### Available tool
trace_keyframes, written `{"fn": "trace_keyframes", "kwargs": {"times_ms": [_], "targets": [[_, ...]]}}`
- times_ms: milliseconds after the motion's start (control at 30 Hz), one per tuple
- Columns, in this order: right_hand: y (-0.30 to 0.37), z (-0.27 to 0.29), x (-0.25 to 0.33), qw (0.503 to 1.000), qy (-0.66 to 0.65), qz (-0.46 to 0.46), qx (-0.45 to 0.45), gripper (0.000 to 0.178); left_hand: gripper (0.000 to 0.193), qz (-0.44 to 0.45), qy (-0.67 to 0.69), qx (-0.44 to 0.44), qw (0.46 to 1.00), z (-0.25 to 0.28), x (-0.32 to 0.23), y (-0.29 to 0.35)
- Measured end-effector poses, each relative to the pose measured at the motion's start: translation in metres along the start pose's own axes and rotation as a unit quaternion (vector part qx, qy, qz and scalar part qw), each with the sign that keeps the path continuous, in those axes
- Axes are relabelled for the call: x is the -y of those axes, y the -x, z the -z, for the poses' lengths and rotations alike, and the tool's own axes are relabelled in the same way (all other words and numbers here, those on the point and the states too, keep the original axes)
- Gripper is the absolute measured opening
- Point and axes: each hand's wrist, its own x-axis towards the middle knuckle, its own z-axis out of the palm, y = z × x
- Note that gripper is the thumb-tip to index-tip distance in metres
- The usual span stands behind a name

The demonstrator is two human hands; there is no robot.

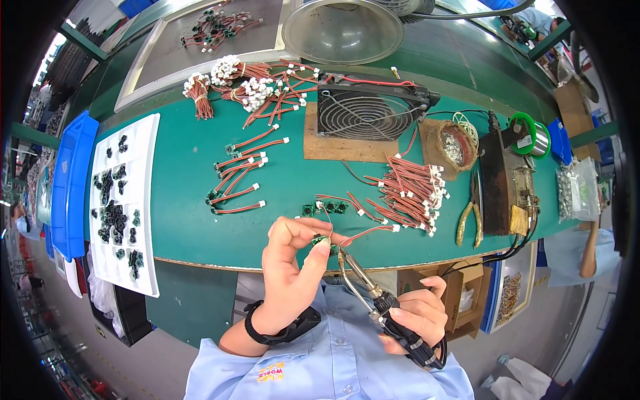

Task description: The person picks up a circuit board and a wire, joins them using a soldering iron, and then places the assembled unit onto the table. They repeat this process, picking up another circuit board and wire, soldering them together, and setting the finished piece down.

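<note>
My left hand (288, 273) is closed, pinching a small green circuit board (321, 241) between thumb and fingertips above the table's near edge. In my right hand (421, 319) is a black-handled soldering iron (393, 319), its thin metal guide tube beside the shaft and its tip at the board. A red-brown wire pair (367, 233) with a white connector runs right from the board. Just beyond my fingers lies a short row of small circuit boards (327, 208). To the right spreads a heap of wire pairs (410, 190) with white connectors.
A black fan (370, 110) stands at the back. On the right are pliers (471, 217), a dark soldering station (503, 180) and a green solder spool (530, 133). On the left sit wired boards (223, 197), a white tray (148, 193) and a blue bin (70, 187).
</note>
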Motion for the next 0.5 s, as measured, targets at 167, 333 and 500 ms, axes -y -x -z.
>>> {"fn": "trace_keyframes", "kwargs": {"times_ms": [167,333,500], "targets": [[0.0019,0.0004,0.0002,1.000,0.004,0.003,0.001,0.039,0.010,0.005,0.011,-0.010,1.000,-0.0017,-0.0009,0.0006],[0.0038,0.0007,0.0015,1.000,0.006,0.002,0.002,0.040,0.011,0.003,0.015,-0.016,1.000,-0.0026,-0.0019,0.0005],[0.0052,0.0016,0.0023,1.000,0.007,0.000,0.003,0.041,0.011,0.003,0.020,-0.018,1.000,-0.0034,-0.0020,0.0006]]}}
